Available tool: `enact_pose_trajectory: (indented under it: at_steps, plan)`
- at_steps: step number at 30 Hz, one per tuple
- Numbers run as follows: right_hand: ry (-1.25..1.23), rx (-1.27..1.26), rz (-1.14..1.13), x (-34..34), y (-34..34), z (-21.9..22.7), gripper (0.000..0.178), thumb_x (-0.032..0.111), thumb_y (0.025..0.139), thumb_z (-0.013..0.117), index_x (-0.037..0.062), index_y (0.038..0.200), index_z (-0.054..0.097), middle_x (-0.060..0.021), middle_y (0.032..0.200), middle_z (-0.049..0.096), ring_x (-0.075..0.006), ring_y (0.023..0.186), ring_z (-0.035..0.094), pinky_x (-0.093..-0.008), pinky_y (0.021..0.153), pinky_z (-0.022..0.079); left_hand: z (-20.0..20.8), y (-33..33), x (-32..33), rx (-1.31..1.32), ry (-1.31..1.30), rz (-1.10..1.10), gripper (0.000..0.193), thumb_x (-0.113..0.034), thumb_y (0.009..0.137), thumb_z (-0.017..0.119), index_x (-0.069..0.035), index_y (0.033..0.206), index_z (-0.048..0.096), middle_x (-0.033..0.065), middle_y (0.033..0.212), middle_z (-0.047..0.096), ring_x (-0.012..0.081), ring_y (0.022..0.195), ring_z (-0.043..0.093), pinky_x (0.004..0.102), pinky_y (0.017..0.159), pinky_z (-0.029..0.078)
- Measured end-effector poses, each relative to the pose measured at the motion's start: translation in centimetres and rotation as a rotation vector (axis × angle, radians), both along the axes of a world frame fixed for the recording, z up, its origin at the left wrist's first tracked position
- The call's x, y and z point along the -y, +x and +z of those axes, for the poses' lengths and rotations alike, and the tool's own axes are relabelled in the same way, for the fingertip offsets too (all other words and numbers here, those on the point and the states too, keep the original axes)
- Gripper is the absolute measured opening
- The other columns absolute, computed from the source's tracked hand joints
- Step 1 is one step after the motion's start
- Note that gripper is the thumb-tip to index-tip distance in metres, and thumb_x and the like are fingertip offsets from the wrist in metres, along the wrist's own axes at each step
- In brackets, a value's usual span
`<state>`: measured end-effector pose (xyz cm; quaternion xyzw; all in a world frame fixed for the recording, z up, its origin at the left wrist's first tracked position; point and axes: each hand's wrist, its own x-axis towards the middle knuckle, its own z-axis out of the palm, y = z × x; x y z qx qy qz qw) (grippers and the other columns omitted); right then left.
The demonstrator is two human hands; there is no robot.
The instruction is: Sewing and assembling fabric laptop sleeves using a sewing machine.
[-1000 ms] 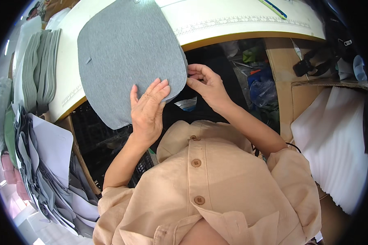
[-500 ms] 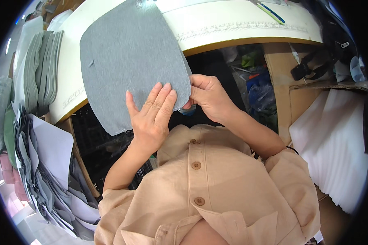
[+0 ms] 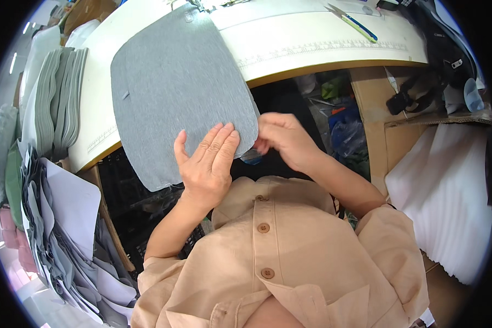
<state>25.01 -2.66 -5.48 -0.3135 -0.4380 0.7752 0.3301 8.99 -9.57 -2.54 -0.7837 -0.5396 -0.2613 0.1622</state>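
A large grey fabric panel (image 3: 175, 82) with rounded corners lies partly on the white table and hangs over its front edge toward me. Its far end sits under a lit metal part (image 3: 202, 6) at the top of the view, possibly a sewing machine's foot. My left hand (image 3: 208, 164) rests flat on the panel's near part, fingers stretched out. At the near right edge my right hand (image 3: 287, 139) pinches the fabric, its thumb and fingertips slightly blurred and partly hidden by the panel. A small tab (image 3: 126, 95) shows on the panel's left side.
Green-and-blue thread snips (image 3: 361, 27) lie on the white table (image 3: 290, 38), near a printed ruler strip. Folded grey pieces (image 3: 65, 98) stack at the left, with more cut pieces (image 3: 65, 213) hanging below. At right are a cardboard box (image 3: 366, 131) and white foam sheets (image 3: 443, 197).
The whole scene sits slightly lower in the view. Both hands keep their places on the panel; the right fingers have shifted a little along its edge.
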Motion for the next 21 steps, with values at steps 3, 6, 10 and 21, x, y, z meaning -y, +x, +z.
enact_pose_trajectory:
  at_steps: [3, 6, 10, 21]
  plan:
    - [0.621, 0.449, -0.307, -1.9, 0.5, -2.7, 0.042, 0.025, 0.071, 0.067, -0.0043, 0.099, 0.055, -0.0151, 0.1, 0.056, -0.0212, 0.084, 0.054, -0.0311, 0.072, 0.045, 0.7, -0.1, -0.2, -0.026, 0.006, -0.029, 0.015, -0.006, 0.074, 0.056, -0.008, 0.088, 0.061, 0.0042, 0.091, 0.064, 0.0158, 0.086, 0.062, 0.046, 0.091, 0.027]
    - [0.567, 0.411, -0.165, -3.5, -0.2, -5.1, 0.041, 0.016, 0.075, 0.064, -0.0037, 0.109, 0.051, -0.0113, 0.107, 0.055, -0.0141, 0.098, 0.051, -0.0283, 0.082, 0.042, 1.4, 0.1, -0.4, -0.054, 0.003, -0.059, 0.015, -0.007, 0.074, 0.057, -0.007, 0.088, 0.061, 0.0046, 0.091, 0.064, 0.0157, 0.086, 0.062, 0.0456, 0.089, 0.028]
    - [0.069, 0.065, 0.108, -2.6, -0.7, -3.5, 0.014, 0.009, 0.081, 0.058, 0.0003, 0.092, 0.06, -0.0027, 0.082, 0.062, -0.0081, 0.071, 0.057, -0.0213, 0.066, 0.046, 1.0, -0.2, -0.5, -0.058, -0.039, -0.077, 0.017, -0.007, 0.073, 0.057, -0.007, 0.089, 0.06, 0.0046, 0.092, 0.063, 0.0156, 0.086, 0.061, 0.045, 0.088, 0.029]
    - [-0.148, -0.121, 0.128, -1.4, -0.5, -1.3, 0.013, 0.014, 0.079, 0.062, 0.0019, 0.08, 0.061, -0.0041, 0.07, 0.06, -0.0093, 0.06, 0.055, -0.0201, 0.057, 0.046, 0.1, 0.1, -0.3, -0.077, -0.046, -0.074, 0.02, -0.009, 0.073, 0.057, -0.008, 0.092, 0.061, 0.0039, 0.095, 0.063, 0.0148, 0.087, 0.06, 0.0449, 0.087, 0.029]
